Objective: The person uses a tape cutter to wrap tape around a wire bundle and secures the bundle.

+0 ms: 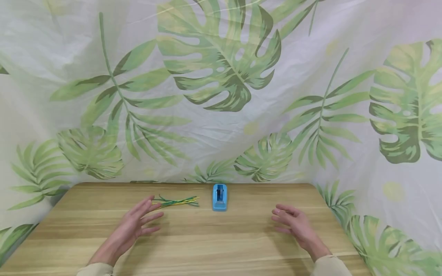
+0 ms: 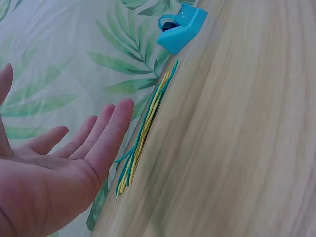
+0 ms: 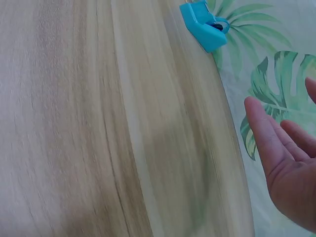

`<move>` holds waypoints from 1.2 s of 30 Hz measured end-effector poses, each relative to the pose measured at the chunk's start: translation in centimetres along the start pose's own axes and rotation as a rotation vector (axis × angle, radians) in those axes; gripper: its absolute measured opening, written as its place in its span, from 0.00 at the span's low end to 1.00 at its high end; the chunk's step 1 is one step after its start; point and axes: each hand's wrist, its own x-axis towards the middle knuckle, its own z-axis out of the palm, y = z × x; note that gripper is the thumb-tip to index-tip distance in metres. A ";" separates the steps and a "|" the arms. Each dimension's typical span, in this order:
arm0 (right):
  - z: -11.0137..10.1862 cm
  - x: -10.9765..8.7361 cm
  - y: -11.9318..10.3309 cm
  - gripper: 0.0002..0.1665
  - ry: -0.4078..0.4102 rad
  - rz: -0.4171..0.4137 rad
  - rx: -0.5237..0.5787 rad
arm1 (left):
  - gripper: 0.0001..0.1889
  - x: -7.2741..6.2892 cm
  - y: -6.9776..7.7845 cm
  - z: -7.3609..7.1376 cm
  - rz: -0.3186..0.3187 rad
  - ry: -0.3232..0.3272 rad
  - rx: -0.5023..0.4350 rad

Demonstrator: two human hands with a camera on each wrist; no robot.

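My left hand (image 1: 132, 223) hovers over the left part of the table, fingers spread and holding nothing. Just beyond its fingertips lies a loose bundle of thin green and yellow strands (image 1: 177, 202), which the left wrist view shows lengthwise (image 2: 143, 133). A blue tape dispenser (image 1: 220, 203) stands at the back middle of the table, right of the bundle; its roll shows in the left wrist view. Over the right side hangs my right hand (image 1: 297, 224), fingers extended with nothing in them, well apart from the dispenser (image 3: 203, 27).
The wooden table (image 1: 214, 245) has a rounded back edge. A cloth with green leaf prints (image 1: 221, 126) hangs right behind it and along both sides. Pale sleeves (image 1: 331, 265) cover both forearms.
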 end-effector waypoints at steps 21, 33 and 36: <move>3.2 1.5 0.3 0.35 -0.036 0.010 0.011 | 0.38 4.7 -0.8 4.2 -0.026 -0.013 -0.055; 4.7 2.3 0.6 0.33 -0.045 0.017 0.042 | 0.38 6.9 -1.5 6.0 -0.040 -0.020 -0.069; 4.9 2.4 0.6 0.32 -0.048 0.019 0.045 | 0.37 7.5 -1.7 6.5 -0.051 -0.021 -0.073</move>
